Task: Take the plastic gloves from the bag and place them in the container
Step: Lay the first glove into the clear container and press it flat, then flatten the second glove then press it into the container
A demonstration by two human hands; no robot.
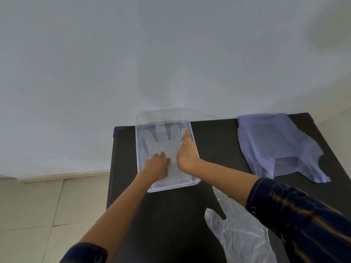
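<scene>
A clear plastic container (139, 141) sits on the black table (214, 141) near its back left corner. A transparent plastic glove (163, 137) lies flat inside it, fingers pointing away from me. My left hand (156, 167) rests palm down on the glove's cuff end, fingers curled. My right hand (187, 151) lies flat along the glove's right side, fingertips reaching toward the far wall of the container. A second transparent glove (235, 232) lies on the table near me, partly under my right forearm. The pale blue plastic bag (275, 145) lies flat at the back right.
A white wall rises right behind the table. Tiled floor (38, 215) shows to the left, beyond the table's left edge. Dark rolled sleeves cover both my upper forearms.
</scene>
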